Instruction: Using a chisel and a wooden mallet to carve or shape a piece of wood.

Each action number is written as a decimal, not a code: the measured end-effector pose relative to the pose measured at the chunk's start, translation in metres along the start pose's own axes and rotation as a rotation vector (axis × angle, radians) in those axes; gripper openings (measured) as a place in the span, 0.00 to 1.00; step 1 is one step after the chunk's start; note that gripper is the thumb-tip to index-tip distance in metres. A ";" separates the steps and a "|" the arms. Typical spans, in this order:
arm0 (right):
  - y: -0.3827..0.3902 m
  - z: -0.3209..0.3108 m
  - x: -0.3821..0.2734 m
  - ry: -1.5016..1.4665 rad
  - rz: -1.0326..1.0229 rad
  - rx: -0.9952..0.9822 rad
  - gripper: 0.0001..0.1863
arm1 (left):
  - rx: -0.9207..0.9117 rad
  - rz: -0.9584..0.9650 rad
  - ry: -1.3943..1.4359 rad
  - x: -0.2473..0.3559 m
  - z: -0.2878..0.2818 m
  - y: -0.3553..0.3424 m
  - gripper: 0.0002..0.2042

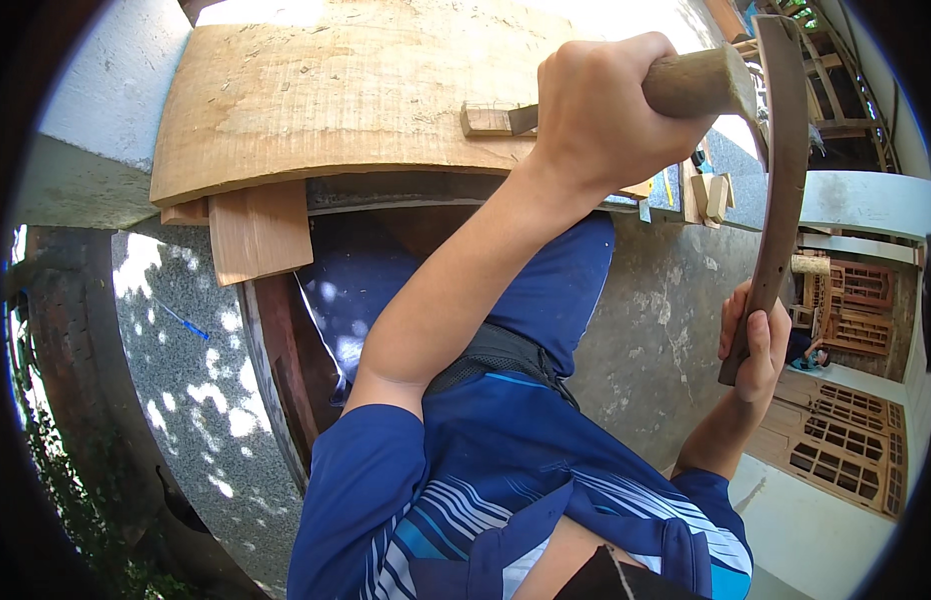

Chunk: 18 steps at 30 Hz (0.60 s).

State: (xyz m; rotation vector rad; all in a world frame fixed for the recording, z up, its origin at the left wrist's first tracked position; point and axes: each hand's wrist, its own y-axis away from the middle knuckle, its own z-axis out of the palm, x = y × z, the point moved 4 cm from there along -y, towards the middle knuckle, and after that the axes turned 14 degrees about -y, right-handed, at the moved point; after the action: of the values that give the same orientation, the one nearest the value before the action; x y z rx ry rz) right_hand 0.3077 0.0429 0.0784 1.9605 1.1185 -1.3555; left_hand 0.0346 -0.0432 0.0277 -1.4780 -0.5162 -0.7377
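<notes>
My left hand (pixel 606 115) is closed around the thick wooden handle of a chisel (pixel 698 84). The chisel's metal blade points left and meets a small wooden block (pixel 488 119) near the front edge of a wide pale board (pixel 356 90). My right hand (pixel 758 340) grips the lower end of a long, slightly curved brown wooden bar (pixel 783 170). The bar's upper part stands beside the butt of the chisel handle; I cannot tell whether they touch.
A wood piece (pixel 261 232) juts out under the board. A blue-handled slim tool (pixel 195 328) lies on the grey stone slab (pixel 176 400) at left. Small wood offcuts (pixel 713 197) sit at right. Farther right are latticed wooden panels (pixel 841 445) and another person (pixel 811 354).
</notes>
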 end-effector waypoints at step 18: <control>0.001 0.003 -0.007 0.009 -0.025 -0.004 0.28 | -0.014 -0.001 0.025 -0.001 -0.001 0.000 0.16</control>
State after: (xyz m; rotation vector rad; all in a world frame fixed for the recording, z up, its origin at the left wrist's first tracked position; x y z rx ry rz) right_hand 0.3057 0.0380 0.0838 1.9581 1.1526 -1.3571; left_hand 0.0336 -0.0441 0.0266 -1.4797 -0.4935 -0.7615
